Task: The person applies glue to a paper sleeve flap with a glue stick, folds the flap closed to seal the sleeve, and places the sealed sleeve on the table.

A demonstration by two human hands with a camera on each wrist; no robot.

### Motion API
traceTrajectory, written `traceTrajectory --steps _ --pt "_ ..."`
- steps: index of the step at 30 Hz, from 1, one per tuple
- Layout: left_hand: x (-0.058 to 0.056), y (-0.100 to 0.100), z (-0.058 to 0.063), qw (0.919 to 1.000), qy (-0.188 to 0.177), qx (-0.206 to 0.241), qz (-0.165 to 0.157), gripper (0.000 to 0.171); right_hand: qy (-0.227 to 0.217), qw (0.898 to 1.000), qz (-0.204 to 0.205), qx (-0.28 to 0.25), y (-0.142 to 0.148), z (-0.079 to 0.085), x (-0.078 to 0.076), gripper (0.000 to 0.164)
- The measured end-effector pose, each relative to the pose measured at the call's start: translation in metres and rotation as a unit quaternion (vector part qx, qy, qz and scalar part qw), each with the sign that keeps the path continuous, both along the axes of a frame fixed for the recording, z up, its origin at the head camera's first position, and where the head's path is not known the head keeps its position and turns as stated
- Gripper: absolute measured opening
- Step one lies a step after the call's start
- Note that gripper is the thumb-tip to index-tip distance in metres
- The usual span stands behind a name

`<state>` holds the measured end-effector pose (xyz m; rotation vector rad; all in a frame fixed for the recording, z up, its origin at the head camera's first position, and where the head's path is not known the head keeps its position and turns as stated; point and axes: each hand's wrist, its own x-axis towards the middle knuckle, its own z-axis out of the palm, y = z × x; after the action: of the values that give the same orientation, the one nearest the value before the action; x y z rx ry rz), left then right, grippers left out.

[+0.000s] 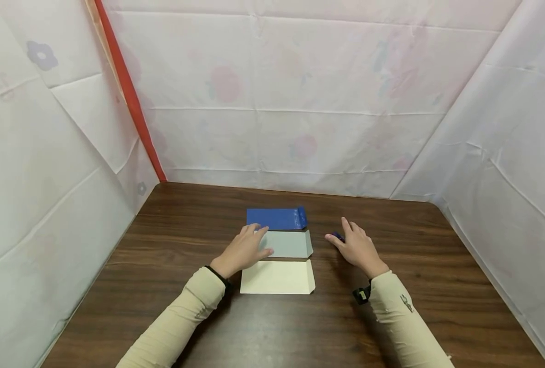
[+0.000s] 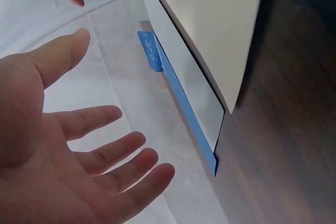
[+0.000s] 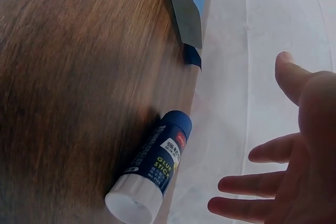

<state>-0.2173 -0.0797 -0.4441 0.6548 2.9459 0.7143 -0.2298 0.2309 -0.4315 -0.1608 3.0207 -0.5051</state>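
Three envelopes with their flaps to the right lie in a column on the table: a blue envelope [image 1: 272, 219] at the back, a pale grey-green envelope [image 1: 288, 244] in the middle and a cream envelope [image 1: 277, 277] in front. My left hand [image 1: 244, 249], fingers spread and holding nothing, hovers at the left end of the grey-green envelope and covers part of it. A dark blue glue stick [image 3: 160, 158] with a white end lies on its side on the table. Near it is my right hand [image 1: 357, 248], its fingers extended and apart from the stick, partly hiding it in the head view.
The dark wood-grain table [image 1: 185, 220] is walled at the back and sides by white patterned sheets [image 1: 277, 102]. A red strip [image 1: 129, 92] runs down the back left corner. Black bands circle both wrists.
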Motion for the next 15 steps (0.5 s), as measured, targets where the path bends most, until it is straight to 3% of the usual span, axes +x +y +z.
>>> traceTrajectory --steps 7,15 --pt "0.0096 -0.0007 -0.0034 0.9999 -0.010 0.000 -0.010 0.064 -0.005 1.000 0.004 0.016 0.0011 -0.0056 0.0040 0.083" --pt "0.0090 0.0016 -0.0021 0.9993 0.010 -0.007 -0.037 0.063 0.001 1.000 -0.003 0.022 0.0074 -0.0027 0.0028 0.079"
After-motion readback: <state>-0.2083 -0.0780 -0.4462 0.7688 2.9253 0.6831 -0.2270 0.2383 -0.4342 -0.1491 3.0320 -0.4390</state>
